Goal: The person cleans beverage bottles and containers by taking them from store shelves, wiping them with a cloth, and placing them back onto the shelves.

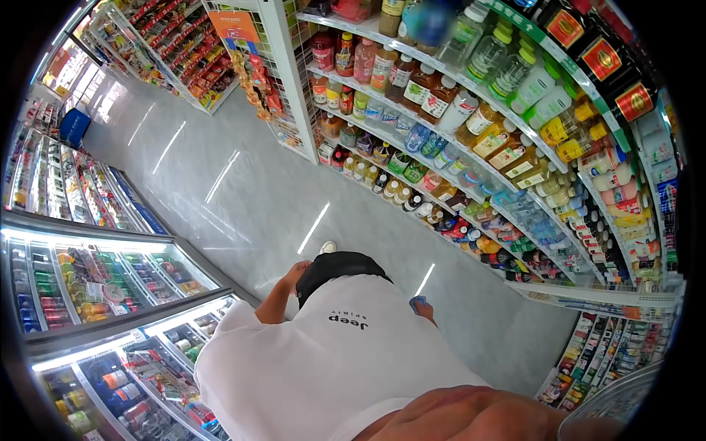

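okay, right hand [426,309] clamped on small blue thing [418,300], right of white shirt [323,367], already in hand; left hand [297,273] by black shorts [338,267], can't tell if closed; far bottles [441,97] untouched.

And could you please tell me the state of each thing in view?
Blue object: held in the right hand.
Left hand: beside the black clothing, grip unclear.
Coolers: lit, stocked; doors appear shut.
Shelved bottles: lined up in rows.
Orange packets: hanging.
White shirt: worn.
Floor: shiny, reflecting lights.
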`<state>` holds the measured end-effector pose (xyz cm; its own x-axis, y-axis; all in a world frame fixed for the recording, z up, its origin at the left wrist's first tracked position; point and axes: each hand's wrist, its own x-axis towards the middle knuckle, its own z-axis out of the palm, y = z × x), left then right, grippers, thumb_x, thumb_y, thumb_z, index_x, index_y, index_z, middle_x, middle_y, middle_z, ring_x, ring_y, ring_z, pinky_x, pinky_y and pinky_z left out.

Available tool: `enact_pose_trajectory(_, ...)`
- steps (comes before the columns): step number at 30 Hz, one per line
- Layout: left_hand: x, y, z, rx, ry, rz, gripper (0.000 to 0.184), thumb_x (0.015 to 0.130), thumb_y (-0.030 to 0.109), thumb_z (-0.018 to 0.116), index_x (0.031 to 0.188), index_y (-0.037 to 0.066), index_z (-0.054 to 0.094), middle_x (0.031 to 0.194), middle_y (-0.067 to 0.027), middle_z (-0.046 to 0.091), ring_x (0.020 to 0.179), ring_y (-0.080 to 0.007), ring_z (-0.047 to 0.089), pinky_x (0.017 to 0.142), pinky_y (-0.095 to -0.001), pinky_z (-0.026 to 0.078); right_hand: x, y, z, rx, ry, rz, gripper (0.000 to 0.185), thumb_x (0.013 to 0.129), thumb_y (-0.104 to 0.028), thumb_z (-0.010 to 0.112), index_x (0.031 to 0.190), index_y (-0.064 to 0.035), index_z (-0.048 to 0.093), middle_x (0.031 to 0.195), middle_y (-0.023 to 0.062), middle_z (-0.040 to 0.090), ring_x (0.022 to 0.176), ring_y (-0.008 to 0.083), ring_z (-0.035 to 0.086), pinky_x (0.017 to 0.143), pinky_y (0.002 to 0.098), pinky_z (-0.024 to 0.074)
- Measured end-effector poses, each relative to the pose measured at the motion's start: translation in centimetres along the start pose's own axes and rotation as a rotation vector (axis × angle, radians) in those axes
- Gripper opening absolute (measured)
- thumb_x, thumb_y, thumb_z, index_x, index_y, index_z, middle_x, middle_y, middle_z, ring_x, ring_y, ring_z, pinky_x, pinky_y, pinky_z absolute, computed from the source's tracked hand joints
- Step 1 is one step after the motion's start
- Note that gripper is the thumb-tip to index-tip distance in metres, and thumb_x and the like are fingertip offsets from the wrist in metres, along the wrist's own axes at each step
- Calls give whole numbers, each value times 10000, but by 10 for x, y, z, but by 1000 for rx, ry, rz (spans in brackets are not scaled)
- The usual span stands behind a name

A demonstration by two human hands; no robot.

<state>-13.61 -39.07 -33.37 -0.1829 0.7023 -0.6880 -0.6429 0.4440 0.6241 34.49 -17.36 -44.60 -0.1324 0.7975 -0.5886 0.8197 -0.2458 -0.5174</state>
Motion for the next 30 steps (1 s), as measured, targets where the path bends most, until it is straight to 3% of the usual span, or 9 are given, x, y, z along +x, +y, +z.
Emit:
enact_pose_trajectory(2,11,-5,-27,-31,93,43,135,1003,183,580,997,67,650,806,1,669,651,-75,608,584,-256,509,15,-4,17,-25,-88,-155,446,775,-438,672,813,4,719,752,170,702,713,262,686,666,396,524)
enact_pose_trajectory(6,27,-19,-76,-152,199,54,153,1010,195,575,963,64,639,794,-2,657,665,-79,603,604,-249,502,12,-96,31,-123,2,-25,469,770,-453,677,807,14,712,771,184,710,727,279,691,678,409,527)
enact_pose_trajectory(9,23,13,-91,-163,96,-13,170,1014,202,556,966,66,644,817,3,652,707,-78,602,639,-249,499,22,-149,54,102,26,-74,380,804,-361,677,930,-5,712,808,135,707,729,230,670,672,393,515)
enact_pose_trajectory(16,32,80,-141,370,-137,-236,193,983,282,577,1008,107,656,841,20,616,742,-91,556,673,-262,460,7,-265,80,8,27,-229,368,815,-333,687,1013,-24,711,871,128,719,798,207,670,735,366,520)
enact_pose_trajectory(17,38,93,-141,427,-100,-265,234,973,318,581,1004,100,658,839,9,617,728,-106,557,656,-266,461,0,-275,76,31,-82,-153,481,808,-393,681,1124,-31,694,1019,160,727,926,264,696,845,373,529)
enact_pose_trajectory(20,67,128,-135,520,182,-110,274,986,316,544,982,68,661,830,-17,632,711,-119,580,644,-280,494,-1,-277,80,-9,-64,-139,496,794,-407,690,1120,-34,696,1010,162,727,920,275,697,843,379,529)
enact_pose_trajectory(21,82,134,-136,488,219,49,294,989,318,536,979,52,661,826,-32,642,708,-124,597,645,-284,510,14,-254,90,30,3,-174,374,806,-320,700,1037,-27,720,886,118,725,800,188,663,741,355,524)
enact_pose_trajectory(24,138,162,-131,420,329,451,294,1000,285,534,975,23,664,823,-71,671,716,-131,639,639,-295,540,25,-250,79,36,21,-76,359,803,-317,703,1002,-19,728,858,107,723,772,175,656,711,350,523)
enact_pose_trajectory(30,192,302,-60,503,400,811,232,996,235,595,1114,38,628,929,-53,673,839,-123,643,676,-273,516,58,-250,58,20,17,-2,409,783,-362,714,996,-14,732,874,127,725,796,227,677,722,375,525)
